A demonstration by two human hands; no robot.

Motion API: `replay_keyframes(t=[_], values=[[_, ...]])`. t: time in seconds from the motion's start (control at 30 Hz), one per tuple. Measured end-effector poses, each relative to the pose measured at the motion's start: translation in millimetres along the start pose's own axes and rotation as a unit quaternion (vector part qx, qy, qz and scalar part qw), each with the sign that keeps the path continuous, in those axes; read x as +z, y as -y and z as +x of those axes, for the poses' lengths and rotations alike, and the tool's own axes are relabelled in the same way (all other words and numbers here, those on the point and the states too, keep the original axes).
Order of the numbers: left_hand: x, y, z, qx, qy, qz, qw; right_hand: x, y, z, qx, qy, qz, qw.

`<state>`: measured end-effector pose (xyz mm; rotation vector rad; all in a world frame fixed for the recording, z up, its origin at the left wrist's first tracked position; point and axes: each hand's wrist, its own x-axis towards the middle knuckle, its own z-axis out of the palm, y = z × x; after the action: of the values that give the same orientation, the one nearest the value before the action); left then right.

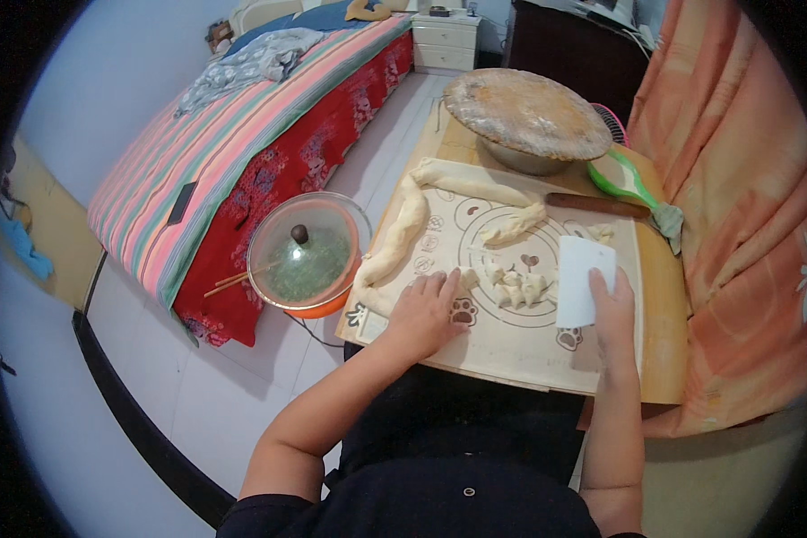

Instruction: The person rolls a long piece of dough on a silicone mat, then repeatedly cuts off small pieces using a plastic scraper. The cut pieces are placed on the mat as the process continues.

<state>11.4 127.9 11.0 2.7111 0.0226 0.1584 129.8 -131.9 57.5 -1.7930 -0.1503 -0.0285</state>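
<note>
My right hand [611, 309] grips a white flat dough scraper [577, 281], held above the right part of a pale baking mat [511, 354]. Fingers apart, my left hand [426, 314] lies palm down at the mat's left side. Its fingertips are beside a lump of dough [467, 279]; whether they touch it I cannot tell. Small cut dough pieces [520, 290] sit clustered between both hands. A long rope of dough [406, 224] bends along the mat's left and far edges. One shorter, thick dough strip [514, 224] lies inside it.
A brown rolling pin [596, 205] lies at the mat's far right. Behind it stands a bowl under a floury round board [529, 112], near a green-rimmed scoop [620, 179]. Left of the table, a glass-lidded pan [309, 255] holds chopped greens. An orange curtain [735, 224] hangs close right.
</note>
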Motion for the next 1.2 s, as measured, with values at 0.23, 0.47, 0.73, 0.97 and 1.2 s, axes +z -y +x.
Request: replay_keyframes(t=[0.23, 0.47, 0.73, 0.97, 1.2], values=[[43, -21, 49, 0.001, -0.056, -0.088, 0.995, -115, -58, -5, 0.008, -0.113, -0.152, 0.982], [70, -68, 128, -0.114, -0.03, -0.417, 0.901, -133, -85, 2, 0.081, -0.094, -0.181, 0.976], [78, -99, 103, 0.218, -0.022, -0.178, 0.959, -123, -81, 7, 0.053, -0.079, -0.386, 0.917], [75, -88, 101, 0.142, -0.128, -0.212, 0.959, -128, -59, 67, -0.139, -0.052, -0.438, 0.887], [78, -70, 101, 0.11, -0.156, -0.26, 0.947, -76, -49, 271, -0.132, 0.038, -0.4, 0.906]])
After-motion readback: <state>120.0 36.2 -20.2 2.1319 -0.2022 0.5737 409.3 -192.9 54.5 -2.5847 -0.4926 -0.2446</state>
